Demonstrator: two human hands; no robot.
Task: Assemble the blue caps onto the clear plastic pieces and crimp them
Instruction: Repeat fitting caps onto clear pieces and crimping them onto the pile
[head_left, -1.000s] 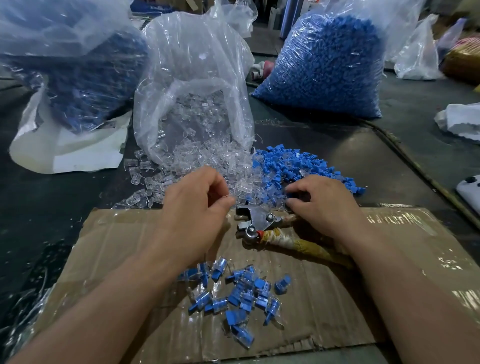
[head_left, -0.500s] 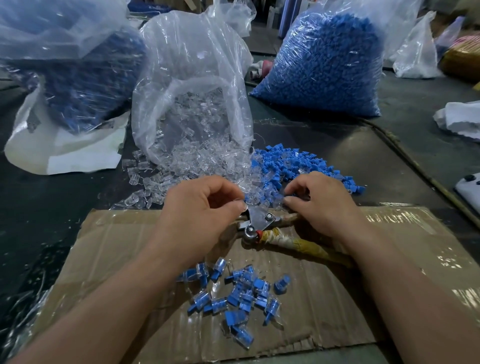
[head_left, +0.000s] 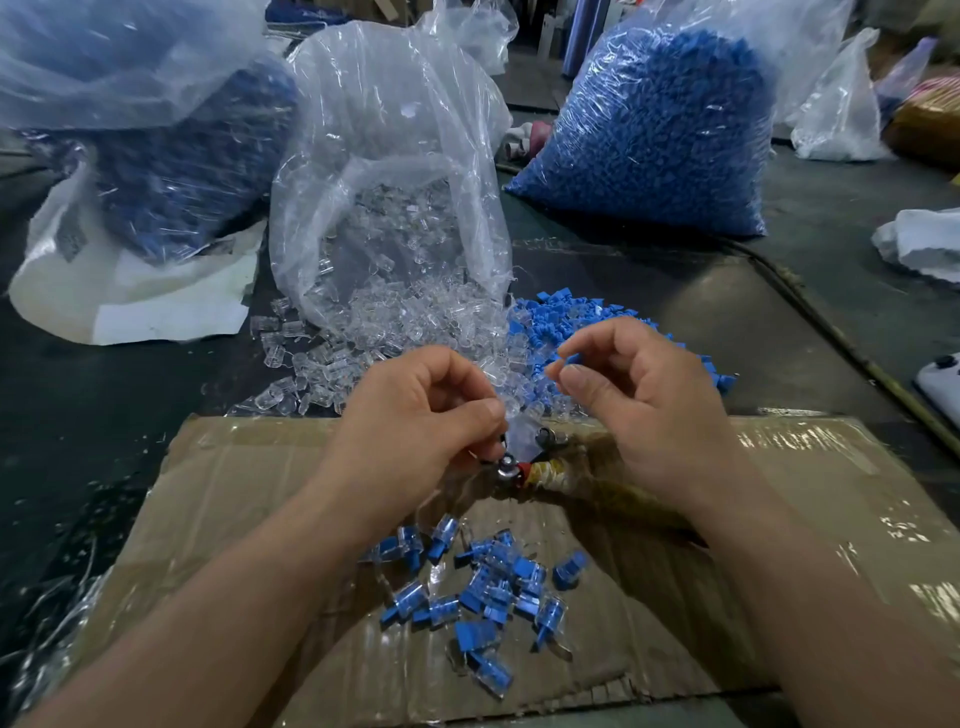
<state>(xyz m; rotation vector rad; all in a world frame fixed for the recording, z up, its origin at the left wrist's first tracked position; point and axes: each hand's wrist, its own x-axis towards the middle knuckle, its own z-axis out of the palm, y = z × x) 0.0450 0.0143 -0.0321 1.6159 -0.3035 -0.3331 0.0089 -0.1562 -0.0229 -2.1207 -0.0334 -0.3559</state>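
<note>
Covering dark tbl (head_left: 104, 441), cardboard (head_left: 805, 519), blue caps (head_left: 571, 317), bags (head_left: 665, 130) behind

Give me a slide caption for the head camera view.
Left hand pinches a clear plastic piece, right hand pinches a blue cap above the crimping pliers and assembled pieces on cardboard.

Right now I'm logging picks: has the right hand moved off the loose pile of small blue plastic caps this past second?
Yes. The right hand has risen off the pile, leftward toward the left hand, pinching one blue cap.
</note>
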